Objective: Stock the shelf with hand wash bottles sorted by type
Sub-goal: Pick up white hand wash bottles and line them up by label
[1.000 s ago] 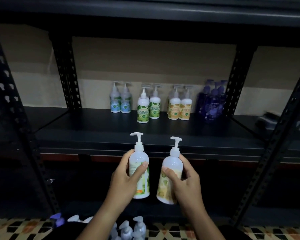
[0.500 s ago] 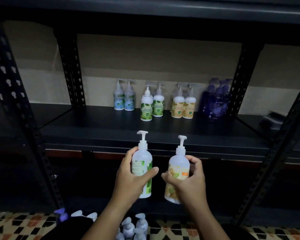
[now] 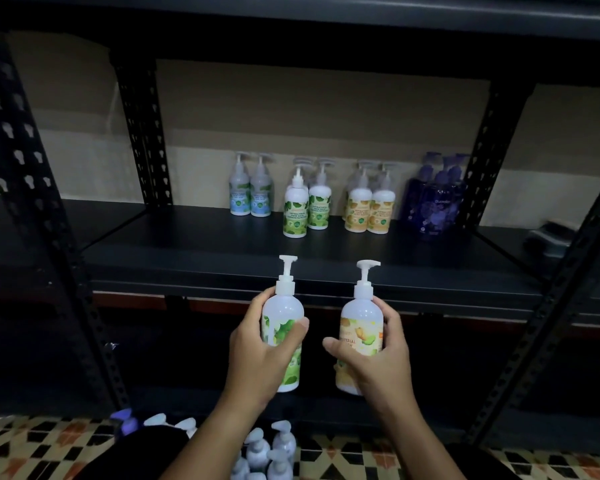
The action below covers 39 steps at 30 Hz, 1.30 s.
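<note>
Left hand [image 3: 257, 355] grips the green-label hand wash bottle [image 3: 284, 336] round its middle, thumb across the front of the label and fingers curled behind, holding it upright at lower centre of the frame. Right hand [image 3: 371, 355] grips the orange-label hand wash bottle [image 3: 361, 327] the same way just to its right, thumb pointing left across the label. Both bottles stand apart from each other, pump heads up, in front of and below the front edge of the black metal shelf [image 3: 187, 251].

At the back of that shelf, in the middle of the frame, sorted groups stand in a row: blue-label bottles [image 3: 250, 195] at the left, green-label bottles [image 3: 307, 209] next, orange-label bottles [image 3: 369, 211] after them, and dark purple bottles [image 3: 433, 202] at the right.

More pump bottles [image 3: 267, 452] cluster on the patterned floor [image 3: 49, 441] along the bottom edge, between the forearms.
</note>
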Each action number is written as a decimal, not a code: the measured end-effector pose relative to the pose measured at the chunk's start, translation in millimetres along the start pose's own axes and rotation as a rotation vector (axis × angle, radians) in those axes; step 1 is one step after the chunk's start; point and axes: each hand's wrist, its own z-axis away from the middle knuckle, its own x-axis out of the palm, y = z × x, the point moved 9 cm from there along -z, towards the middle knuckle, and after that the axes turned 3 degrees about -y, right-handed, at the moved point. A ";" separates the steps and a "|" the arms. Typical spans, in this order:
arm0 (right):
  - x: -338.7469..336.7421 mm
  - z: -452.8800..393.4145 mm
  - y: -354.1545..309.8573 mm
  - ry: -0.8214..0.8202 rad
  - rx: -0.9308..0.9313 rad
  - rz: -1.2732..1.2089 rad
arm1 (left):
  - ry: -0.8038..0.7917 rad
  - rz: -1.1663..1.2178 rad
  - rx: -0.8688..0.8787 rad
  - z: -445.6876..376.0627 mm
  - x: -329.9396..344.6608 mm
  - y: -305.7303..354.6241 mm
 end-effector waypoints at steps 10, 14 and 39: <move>-7.3 3.3 -0.5 0.061 -0.018 -0.015 | 0.004 0.154 -0.057 -3.1 -1.9 -4.2; -6.3 1.6 2.1 0.056 0.000 -0.054 | -0.043 0.214 -0.068 -6.5 4.2 -7.5; -11.1 -0.5 -3.9 0.049 -0.054 -0.076 | -0.029 0.038 0.128 -15.4 14.1 4.2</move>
